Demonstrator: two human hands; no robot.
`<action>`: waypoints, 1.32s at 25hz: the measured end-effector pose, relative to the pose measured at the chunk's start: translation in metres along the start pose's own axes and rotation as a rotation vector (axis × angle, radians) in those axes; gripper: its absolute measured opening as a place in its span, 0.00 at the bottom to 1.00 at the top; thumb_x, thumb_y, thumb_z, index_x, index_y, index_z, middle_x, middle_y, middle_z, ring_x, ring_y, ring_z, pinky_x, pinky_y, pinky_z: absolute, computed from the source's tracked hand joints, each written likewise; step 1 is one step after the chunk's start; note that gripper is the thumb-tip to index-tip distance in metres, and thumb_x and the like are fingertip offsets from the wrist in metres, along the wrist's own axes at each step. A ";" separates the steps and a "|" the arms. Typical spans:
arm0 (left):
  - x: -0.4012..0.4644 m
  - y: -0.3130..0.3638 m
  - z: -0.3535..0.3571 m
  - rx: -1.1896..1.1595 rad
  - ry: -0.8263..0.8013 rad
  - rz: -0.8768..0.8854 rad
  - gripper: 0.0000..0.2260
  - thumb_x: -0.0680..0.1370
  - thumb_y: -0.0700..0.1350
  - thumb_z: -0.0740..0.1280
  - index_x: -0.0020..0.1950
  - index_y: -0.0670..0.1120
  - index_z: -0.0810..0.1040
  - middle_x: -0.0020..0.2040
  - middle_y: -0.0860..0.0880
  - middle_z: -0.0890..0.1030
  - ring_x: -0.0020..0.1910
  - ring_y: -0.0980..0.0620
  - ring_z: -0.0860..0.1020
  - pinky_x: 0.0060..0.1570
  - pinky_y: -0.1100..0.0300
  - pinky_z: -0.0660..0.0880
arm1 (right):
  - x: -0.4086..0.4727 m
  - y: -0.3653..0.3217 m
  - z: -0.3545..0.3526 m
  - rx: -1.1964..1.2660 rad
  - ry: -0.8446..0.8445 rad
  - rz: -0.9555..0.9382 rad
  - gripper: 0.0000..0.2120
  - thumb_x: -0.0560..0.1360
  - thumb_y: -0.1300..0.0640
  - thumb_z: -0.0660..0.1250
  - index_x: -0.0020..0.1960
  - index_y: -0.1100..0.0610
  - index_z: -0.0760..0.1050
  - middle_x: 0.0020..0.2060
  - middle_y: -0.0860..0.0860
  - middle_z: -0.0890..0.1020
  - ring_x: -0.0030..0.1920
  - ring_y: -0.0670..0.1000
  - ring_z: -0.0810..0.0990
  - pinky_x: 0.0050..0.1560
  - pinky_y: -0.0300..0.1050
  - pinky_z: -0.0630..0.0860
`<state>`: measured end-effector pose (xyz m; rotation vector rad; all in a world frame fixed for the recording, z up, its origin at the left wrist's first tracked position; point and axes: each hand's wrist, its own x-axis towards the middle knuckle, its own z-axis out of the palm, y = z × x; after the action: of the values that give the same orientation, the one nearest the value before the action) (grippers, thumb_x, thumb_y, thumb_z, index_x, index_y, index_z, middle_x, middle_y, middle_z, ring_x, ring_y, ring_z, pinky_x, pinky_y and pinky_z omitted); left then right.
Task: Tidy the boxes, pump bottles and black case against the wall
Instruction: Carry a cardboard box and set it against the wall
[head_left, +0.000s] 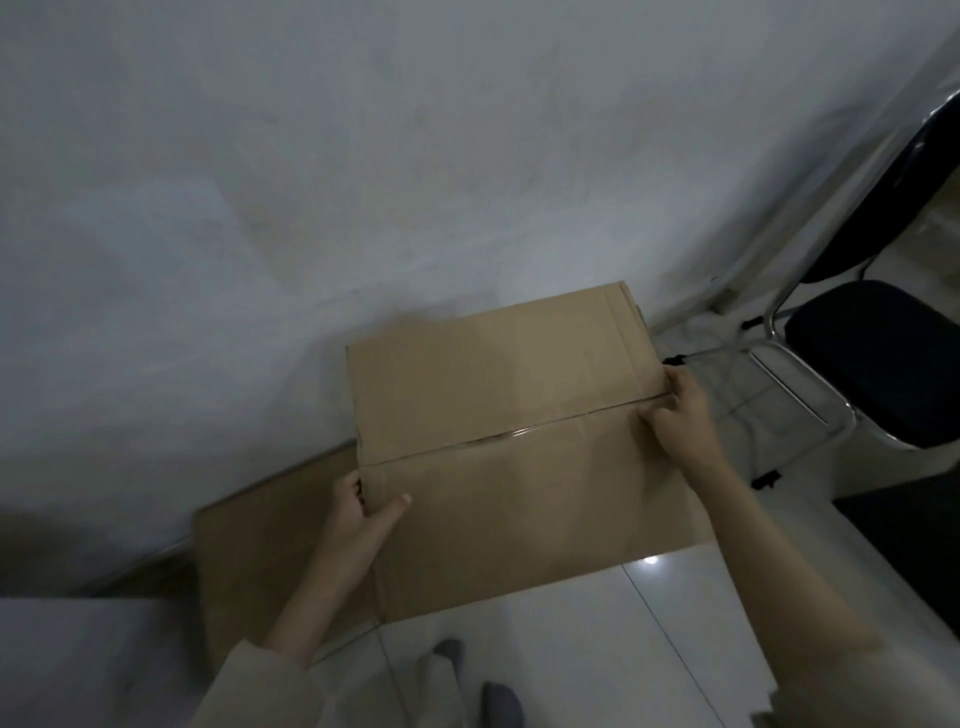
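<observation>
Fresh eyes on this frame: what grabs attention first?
The big cardboard box at centre, its far end near the white wall, gripped at both sides by the left hand and right hand. A second brown box sits lower left behind it, and a black chair with a chrome frame stands at right.

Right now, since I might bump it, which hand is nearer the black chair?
Right. The right hand grips the cardboard box on the side facing the black chair; the left hand holds the far side.
</observation>
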<state>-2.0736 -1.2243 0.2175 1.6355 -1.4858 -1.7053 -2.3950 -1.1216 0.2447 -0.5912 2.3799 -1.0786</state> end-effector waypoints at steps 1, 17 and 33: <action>0.020 -0.007 0.011 0.011 -0.025 -0.013 0.22 0.74 0.39 0.67 0.66 0.40 0.63 0.58 0.45 0.74 0.56 0.49 0.73 0.53 0.57 0.68 | 0.019 0.013 0.009 -0.016 0.012 0.012 0.26 0.69 0.69 0.62 0.67 0.60 0.65 0.60 0.55 0.73 0.60 0.55 0.72 0.56 0.47 0.68; 0.231 -0.205 0.141 0.082 -0.099 -0.237 0.29 0.74 0.37 0.67 0.70 0.42 0.56 0.63 0.44 0.69 0.55 0.48 0.70 0.51 0.57 0.69 | 0.174 0.267 0.177 0.020 -0.024 0.330 0.30 0.71 0.68 0.59 0.70 0.51 0.59 0.58 0.56 0.72 0.53 0.55 0.71 0.53 0.49 0.69; 0.246 -0.199 0.167 0.414 -0.268 -0.166 0.20 0.78 0.44 0.60 0.70 0.46 0.66 0.73 0.46 0.62 0.69 0.47 0.66 0.70 0.53 0.62 | 0.120 0.295 0.214 -0.334 -0.626 0.170 0.24 0.75 0.67 0.58 0.68 0.51 0.68 0.74 0.55 0.59 0.74 0.56 0.57 0.72 0.48 0.58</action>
<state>-2.2085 -1.2756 -0.1097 1.8292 -1.9889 -1.8559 -2.4274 -1.1346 -0.1380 -0.6995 2.0026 -0.3430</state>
